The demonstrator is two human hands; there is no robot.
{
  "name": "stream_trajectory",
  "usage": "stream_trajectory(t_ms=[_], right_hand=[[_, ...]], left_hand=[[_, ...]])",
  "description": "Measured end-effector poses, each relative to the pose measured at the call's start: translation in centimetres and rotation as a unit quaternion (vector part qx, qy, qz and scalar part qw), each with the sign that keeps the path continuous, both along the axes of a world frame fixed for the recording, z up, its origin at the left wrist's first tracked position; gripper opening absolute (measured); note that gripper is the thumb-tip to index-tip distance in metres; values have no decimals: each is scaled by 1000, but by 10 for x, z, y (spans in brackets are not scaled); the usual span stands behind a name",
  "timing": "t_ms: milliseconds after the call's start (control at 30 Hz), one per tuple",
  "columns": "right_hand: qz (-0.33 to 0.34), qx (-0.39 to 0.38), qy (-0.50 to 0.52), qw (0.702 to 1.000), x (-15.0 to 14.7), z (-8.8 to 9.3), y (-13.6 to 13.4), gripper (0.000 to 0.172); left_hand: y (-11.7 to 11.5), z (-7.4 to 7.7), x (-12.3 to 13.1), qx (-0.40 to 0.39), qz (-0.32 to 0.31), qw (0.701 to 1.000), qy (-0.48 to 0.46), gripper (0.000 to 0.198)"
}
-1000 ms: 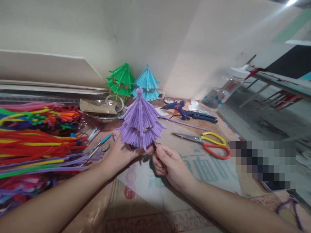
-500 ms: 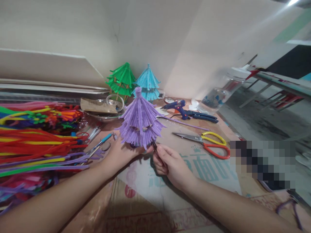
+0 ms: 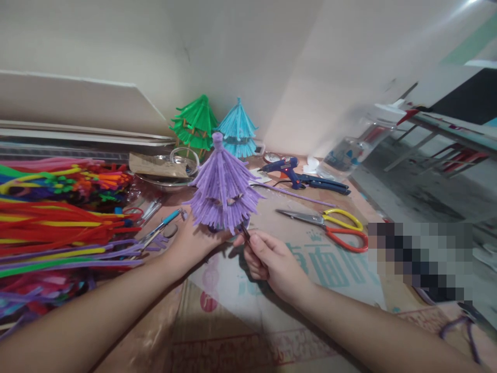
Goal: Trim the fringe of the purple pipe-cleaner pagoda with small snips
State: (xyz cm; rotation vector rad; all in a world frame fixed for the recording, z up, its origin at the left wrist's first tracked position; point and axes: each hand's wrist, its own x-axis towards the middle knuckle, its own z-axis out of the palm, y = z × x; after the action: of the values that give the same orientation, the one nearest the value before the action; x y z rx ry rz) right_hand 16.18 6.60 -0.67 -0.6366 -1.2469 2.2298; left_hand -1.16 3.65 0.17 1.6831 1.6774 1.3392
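A purple pipe-cleaner pavilion [image 3: 223, 181] with a two-tier fringed roof stands in front of me, its tip leaning slightly left. My left hand [image 3: 198, 235] holds it from beneath; the fringe hides most of the fingers. My right hand [image 3: 267, 259] is closed in a pinch around slim dark tweezers [image 3: 247, 234], whose tips reach the lower right fringe. Whether the tips grip a strand I cannot tell. Behind stand a green pavilion [image 3: 196, 122] and a light blue pavilion [image 3: 237, 127] of the same build.
Bundles of coloured pipe cleaners [image 3: 58, 223] cover the left side. Scissors [image 3: 322, 220], a blue glue gun [image 3: 285, 168] and dark pliers [image 3: 326, 184] lie to the right. A glass bowl [image 3: 163, 182] and a clear plastic jar [image 3: 351, 147] stand farther back on the cardboard-covered table [image 3: 310, 321].
The purple pavilion has tipped a little to the left in my left hand. My right hand keeps the tweezers at its lower fringe. The camera view has shifted slightly.
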Motion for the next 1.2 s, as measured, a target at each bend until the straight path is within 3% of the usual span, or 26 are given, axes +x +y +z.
stream_trajectory(t_ms=[200, 433, 733, 1200], right_hand=[[7, -7, 14, 1000, -1, -1, -1, 44], [-1, -13, 12, 1000, -3, 2, -1, 44], [-8, -10, 15, 1000, -3, 1, -1, 44], [-10, -18, 25, 999, -3, -4, -2, 45]], left_hand=[[-2, -7, -3, -7, -15, 999, -49, 30], [-1, -24, -10, 2, -12, 1000, 20, 22], [-1, -17, -6, 6, -10, 1000, 15, 23], [-2, -26, -18, 21, 13, 996, 87, 25]])
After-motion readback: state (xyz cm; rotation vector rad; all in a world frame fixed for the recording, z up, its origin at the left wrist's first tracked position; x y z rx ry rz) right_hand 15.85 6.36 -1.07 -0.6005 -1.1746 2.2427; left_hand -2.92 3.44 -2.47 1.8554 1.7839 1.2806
